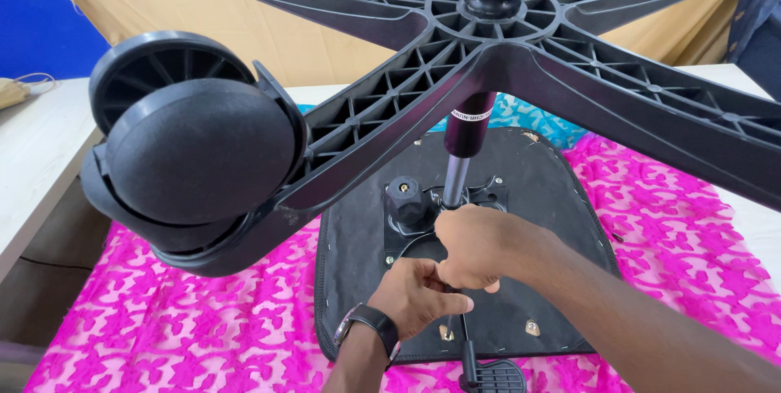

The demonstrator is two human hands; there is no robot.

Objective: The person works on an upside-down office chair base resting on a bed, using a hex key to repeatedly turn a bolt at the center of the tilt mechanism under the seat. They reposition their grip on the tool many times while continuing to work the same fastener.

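Observation:
An office chair lies upside down: its black seat underside (pixel 537 198) rests on a pink patterned cloth (pixel 195 328). A gas lift column (pixel 465 149) rises from the metal mechanism plate (pixel 411 206) to the black five-arm star base (pixel 488 43) close to the camera. A double caster wheel (pixel 187 149) sits on the near-left arm. My right hand (pixel 476 246) is closed around the foot of the column. My left hand (pixel 419 295), with a dark wristwatch, grips just below it, touching the right hand; what it holds is hidden. A black lever with a paddle handle (pixel 488 375) sticks out below.
White tables (pixel 41 149) flank the cloth left and right. A tan curtain (pixel 244 27) and a blue wall (pixel 41 10) stand behind. The star base's arms span most of the upper view, overhanging the seat.

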